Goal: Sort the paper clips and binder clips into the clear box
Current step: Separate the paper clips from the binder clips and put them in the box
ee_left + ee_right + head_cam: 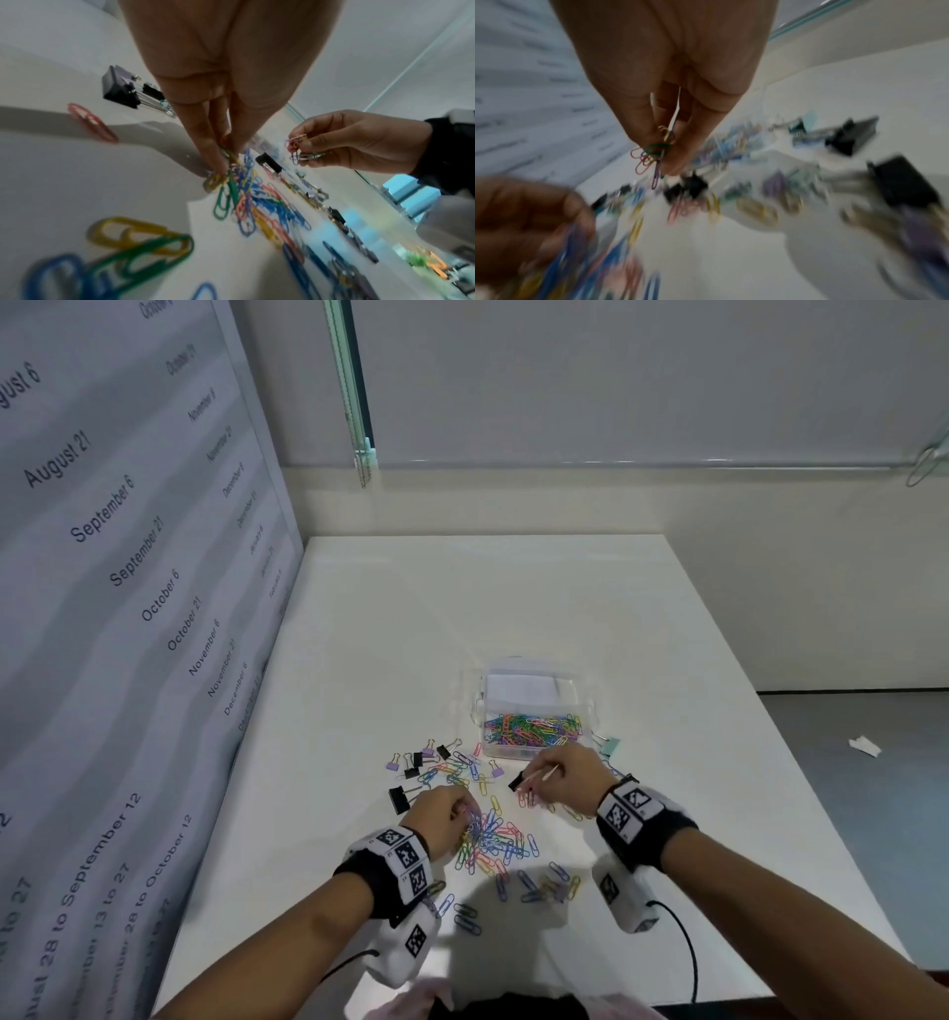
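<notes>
Coloured paper clips [495, 839] lie heaped on the white table [667, 711], with black and purple binder clips [418, 760] scattered to the far left of them. The clear box [534, 706] stands beyond, its near part full of paper clips. My left hand [444, 816] reaches down into the heap and pinches a bunch of paper clips [230, 162] at the table surface. My right hand [562, 775] hovers just in front of the box, pinching a small bunch of paper clips [652, 158] lifted off the table; the same bunch [299, 149] shows in the left wrist view.
A large black binder clip [399, 799] lies left of my left hand, and a teal one [611, 744] sits at the box's right corner. A banner with printed dates [128, 608] borders the table on the left. Cables run off the near edge.
</notes>
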`<state>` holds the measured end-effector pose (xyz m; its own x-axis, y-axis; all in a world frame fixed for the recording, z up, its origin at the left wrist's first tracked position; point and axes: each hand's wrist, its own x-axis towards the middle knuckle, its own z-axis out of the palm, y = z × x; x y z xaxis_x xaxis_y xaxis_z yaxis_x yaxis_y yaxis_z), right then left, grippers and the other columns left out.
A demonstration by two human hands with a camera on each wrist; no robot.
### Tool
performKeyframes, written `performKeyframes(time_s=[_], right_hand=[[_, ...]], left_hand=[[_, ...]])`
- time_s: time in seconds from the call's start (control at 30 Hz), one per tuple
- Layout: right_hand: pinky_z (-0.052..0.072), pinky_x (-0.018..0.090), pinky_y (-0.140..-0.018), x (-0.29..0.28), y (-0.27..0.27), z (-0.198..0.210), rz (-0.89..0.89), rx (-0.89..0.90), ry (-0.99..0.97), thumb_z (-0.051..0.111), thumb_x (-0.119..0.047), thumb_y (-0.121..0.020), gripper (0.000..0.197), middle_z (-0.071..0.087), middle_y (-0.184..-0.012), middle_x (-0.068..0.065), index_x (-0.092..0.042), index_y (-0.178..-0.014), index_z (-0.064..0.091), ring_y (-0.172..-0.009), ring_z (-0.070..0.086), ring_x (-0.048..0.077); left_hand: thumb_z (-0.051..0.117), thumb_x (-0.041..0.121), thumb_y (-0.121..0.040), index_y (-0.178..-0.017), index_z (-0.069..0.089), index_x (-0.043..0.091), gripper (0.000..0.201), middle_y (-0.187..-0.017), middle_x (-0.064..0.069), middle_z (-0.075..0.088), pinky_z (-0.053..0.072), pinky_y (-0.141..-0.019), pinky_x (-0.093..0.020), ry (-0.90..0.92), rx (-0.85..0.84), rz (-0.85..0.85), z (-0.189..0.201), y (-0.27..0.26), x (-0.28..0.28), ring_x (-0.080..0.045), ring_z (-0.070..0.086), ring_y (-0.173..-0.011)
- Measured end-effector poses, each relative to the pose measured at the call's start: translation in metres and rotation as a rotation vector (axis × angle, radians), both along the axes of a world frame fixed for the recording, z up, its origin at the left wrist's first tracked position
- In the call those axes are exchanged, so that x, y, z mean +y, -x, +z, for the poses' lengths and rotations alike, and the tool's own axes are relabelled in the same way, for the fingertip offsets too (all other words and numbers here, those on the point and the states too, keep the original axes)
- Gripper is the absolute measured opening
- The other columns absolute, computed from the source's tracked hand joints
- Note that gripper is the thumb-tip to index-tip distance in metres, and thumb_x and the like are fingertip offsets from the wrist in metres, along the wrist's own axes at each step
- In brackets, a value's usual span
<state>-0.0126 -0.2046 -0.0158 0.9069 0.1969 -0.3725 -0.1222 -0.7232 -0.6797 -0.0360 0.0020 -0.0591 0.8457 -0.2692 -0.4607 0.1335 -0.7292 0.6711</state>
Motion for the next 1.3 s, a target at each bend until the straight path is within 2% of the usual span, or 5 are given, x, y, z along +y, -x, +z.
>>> performKeyframes(time_s=[0.3,0.53,0.7,1.07,1.3], right_hand=[[0.038,0.002,-0.041,-0.015,-0.049,0.013,-0.195,-0.146,0.077,0.046,0.006,-0.079,0.032,0.063,-0.081,0.001,-0.011,-0.089,0.073,-0.061,0.052,0.009],[0.049,0.027,-0.08,-0.004,-0.055,-0.009,0.077,0.014,0.298,0.04,-0.006,-0.088,0.031,0.07,-0.108,0.01,-0.01,-0.097,0.069,-0.094,0.063,0.023],[0.042,0.028,-0.101,-0.004,-0.059,-0.015,0.06,-0.002,0.236,0.042,-0.001,-0.087,0.034,0.063,-0.122,0.01,-0.011,-0.109,0.066,-0.113,0.056,0.026],[0.038,0.03,-0.102,-0.016,-0.06,-0.01,0.121,-0.062,0.257,0.044,-0.003,-0.088,0.041,0.057,-0.13,0.012,-0.014,-0.126,0.054,-0.119,0.051,0.03],[0.042,0.03,-0.095,-0.014,-0.063,-0.017,0.121,-0.143,0.218,0.045,-0.005,-0.087,0.03,0.062,-0.116,0.013,-0.009,-0.108,0.064,-0.107,0.056,0.028]], left_hand=[[0.032,-0.009,-0.094,-0.087,0.058,0.003,0.03,-0.076,-0.013,0.058,0.042,-0.04,-0.016,0.363,0.238,0.251,0.027,-0.025,-0.008,-0.016,0.048,-0.053],[0.03,-0.013,-0.093,-0.079,0.056,0.004,0.034,-0.071,-0.013,0.055,0.041,-0.042,-0.019,0.464,0.326,0.34,0.027,-0.029,-0.018,-0.01,0.053,-0.041],[0.03,-0.013,-0.092,-0.093,0.057,0.001,0.031,-0.074,-0.013,0.058,0.048,-0.044,-0.015,0.39,0.307,0.316,0.018,-0.021,-0.015,-0.015,0.05,-0.052],[0.032,-0.009,-0.094,-0.096,0.058,0.005,0.03,-0.076,-0.007,0.062,0.047,-0.044,-0.014,0.308,0.326,0.292,0.011,-0.02,-0.004,-0.01,0.055,-0.05],[0.032,-0.01,-0.094,-0.105,0.059,0.0,0.03,-0.077,-0.01,0.06,0.043,-0.04,-0.01,0.326,0.325,0.288,0.015,-0.021,-0.005,-0.013,0.053,-0.056]])
